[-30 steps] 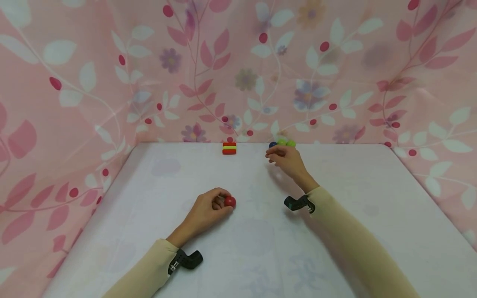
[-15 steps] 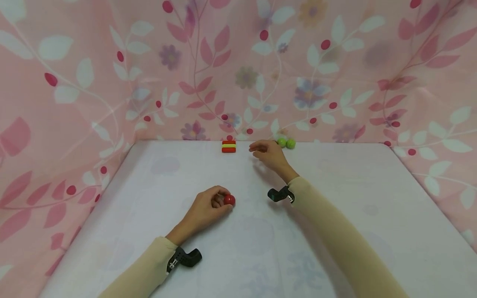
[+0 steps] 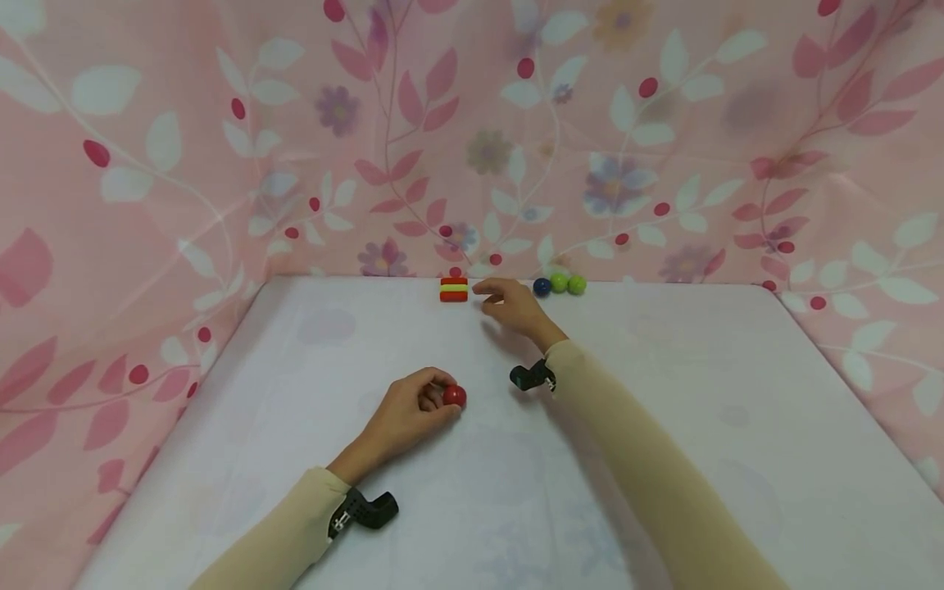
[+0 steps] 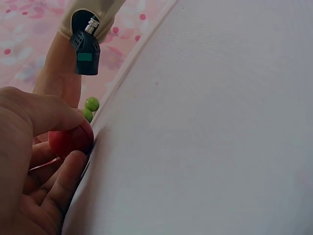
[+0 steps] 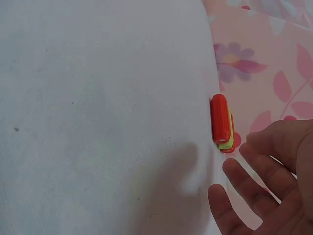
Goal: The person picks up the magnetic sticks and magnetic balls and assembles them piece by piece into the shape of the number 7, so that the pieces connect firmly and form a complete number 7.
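Note:
My left hand pinches a shiny red ball between thumb and fingers, low over the middle of the table; the left wrist view shows the red ball close up. At the table's far edge, my right hand holds nothing, its fingers loosely bent. Just left of its fingertips lies a small block of red and yellow-green layers. In the right wrist view the layered block is a short way from the fingers, not touched. What it is cannot be made out.
Right of my right hand, a dark blue ball and two green balls sit in a row along the far edge. A white cloth covers the table. Pink floral curtain hangs behind and at the sides.
My right hand has moved left along the far edge, from the blue ball to beside the layered block. The blue ball is now uncovered. My left hand stays still with the red ball.

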The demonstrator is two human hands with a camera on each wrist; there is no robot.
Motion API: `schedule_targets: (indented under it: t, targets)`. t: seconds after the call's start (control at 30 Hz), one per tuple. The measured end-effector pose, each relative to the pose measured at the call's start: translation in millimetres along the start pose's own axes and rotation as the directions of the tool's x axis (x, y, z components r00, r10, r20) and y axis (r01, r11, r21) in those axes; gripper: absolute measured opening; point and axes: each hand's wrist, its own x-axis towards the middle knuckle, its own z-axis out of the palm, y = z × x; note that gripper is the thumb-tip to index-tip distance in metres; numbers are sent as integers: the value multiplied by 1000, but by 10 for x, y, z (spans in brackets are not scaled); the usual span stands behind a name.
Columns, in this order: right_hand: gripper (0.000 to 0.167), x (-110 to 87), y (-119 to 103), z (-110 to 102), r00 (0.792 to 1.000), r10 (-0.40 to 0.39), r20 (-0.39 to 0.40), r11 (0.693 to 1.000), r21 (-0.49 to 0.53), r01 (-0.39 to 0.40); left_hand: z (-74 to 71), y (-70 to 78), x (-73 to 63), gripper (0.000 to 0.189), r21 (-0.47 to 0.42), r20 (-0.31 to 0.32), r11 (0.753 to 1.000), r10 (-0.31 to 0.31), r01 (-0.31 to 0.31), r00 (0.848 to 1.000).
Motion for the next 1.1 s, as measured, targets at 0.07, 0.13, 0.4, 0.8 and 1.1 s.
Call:
schedule_targets:
  t: [0.07, 0.13, 0.4, 0.8, 1.1]
  targets:
    - [37, 29, -4, 17, 1000, -6, 20, 1000, -16, 6, -4, -6, 5, 30, -2, 2, 1000, -2, 2, 1000]
    - [39, 60, -11, 40, 999, -11, 34, 999, -33, 12, -13, -10, 8, 30, -2, 1, 1000, -7, 7, 1000]
    - [45, 129, -49, 170, 996, 35, 82, 992, -122, -25, -22, -41, 6, 30, -8, 3, 1000, 6, -6, 1000]
    - [45, 172, -31, 244, 989, -16, 144, 949, -310, 61, 14, -16, 23, 31, -13, 10, 1000, 10, -10, 1000]
    - [35, 194, -36, 278, 992, -19, 125, 925, -374, 65, 0, -8, 14, 31, -2, 10, 1000, -2, 2, 1000]
